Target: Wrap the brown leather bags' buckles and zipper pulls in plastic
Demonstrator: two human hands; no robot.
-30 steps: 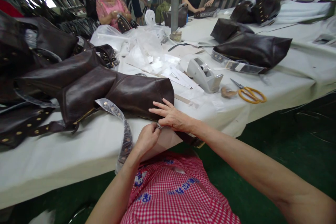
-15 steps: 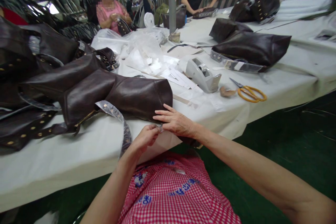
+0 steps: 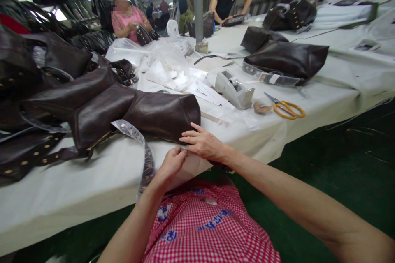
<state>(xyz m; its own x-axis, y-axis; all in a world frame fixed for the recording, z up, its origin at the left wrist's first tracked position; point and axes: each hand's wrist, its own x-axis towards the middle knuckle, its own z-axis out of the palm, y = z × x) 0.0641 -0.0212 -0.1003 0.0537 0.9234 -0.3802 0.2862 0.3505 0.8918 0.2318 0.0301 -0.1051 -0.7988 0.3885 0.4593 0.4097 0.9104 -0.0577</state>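
A dark brown leather bag lies on the white-covered table in front of me. Its studded strap, wrapped in clear plastic, curls off the bag and hangs over the table's near edge. My right hand rests with fingers stretched flat at the bag's lower right corner. My left hand is closed in a pinch just under the right one, at the table edge, on something small I cannot make out.
More dark bags pile up at the left. A grey tape dispenser, orange-handled scissors, paper slips and plastic wrap lie behind. Another bag lies at the right. Other people work at the far side.
My right hand slid down from the bag's face to its lower corner, closer to my left hand. The view shifted slightly; the bag stayed put.
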